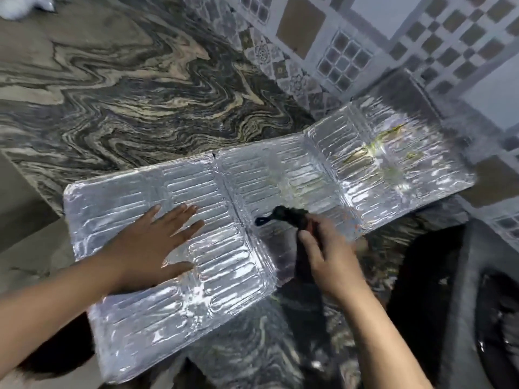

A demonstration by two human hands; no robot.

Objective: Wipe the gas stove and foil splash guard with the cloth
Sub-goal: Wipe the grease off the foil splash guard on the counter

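Foil splash guard (pixel 252 214) lies on the counter (pixel 118 88); your left hand (pixel 157 248) spreads flat, right hand (pixel 325 254) pinches cloth (pixel 292 216) at 3 o'clock.

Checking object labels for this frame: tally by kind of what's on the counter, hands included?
Foil guard: 1, laid flat, three panels
Dark cloth: 1, bunched in the right hand
Stove: 1, dark, partly in view at right
Hands: 2, left hand pressed flat on the foil
Total: 5
A blurred white thing at top left is not counted.
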